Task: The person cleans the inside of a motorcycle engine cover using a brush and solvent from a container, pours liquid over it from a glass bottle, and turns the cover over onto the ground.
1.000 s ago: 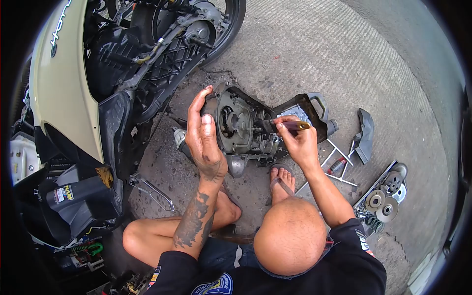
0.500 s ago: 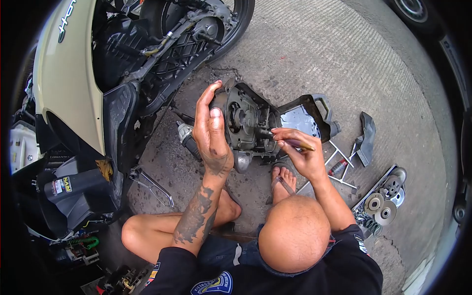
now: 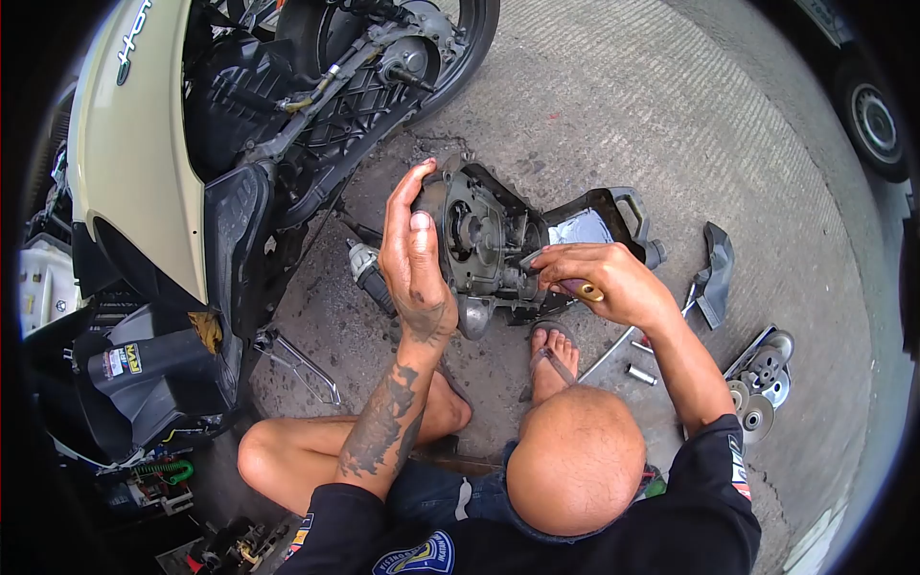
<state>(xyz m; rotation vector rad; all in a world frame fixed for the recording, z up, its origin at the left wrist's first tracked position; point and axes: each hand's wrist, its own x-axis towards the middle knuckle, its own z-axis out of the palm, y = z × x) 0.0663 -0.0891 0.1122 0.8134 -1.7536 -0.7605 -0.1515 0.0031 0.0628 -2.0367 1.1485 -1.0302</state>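
"State of the right grip?"

"My right hand is closed on the brush-like tool, its dark handle angled toward me. The working end is partly hidden by my fingers, so I cannot confirm its shape."

"And the left?"

"My left hand is unclenched, fingers extended along the left side of the engine casing. It appears to be steadying it; the pressure cannot be verified."

"Location of the casing?"

"On the ground in front of me, between my hands, its opened face showing. The cut-open container, pale inside, lies just beside it on the right. The power tool is on the left, partly behind my left wrist."

"Other items?"

"Round metal parts grouped at the right, a dark moulded part farther off on that side, and the scooter at far left."

"Your finding on the step in hand?"

"In my judgement, brushing work at the right side of the casing."

"What does the next stroke call for?"

"A light, controlled grip, the tip angled into the recesses, and the casing braced against tipping. Contact of the tip is not clear from here."
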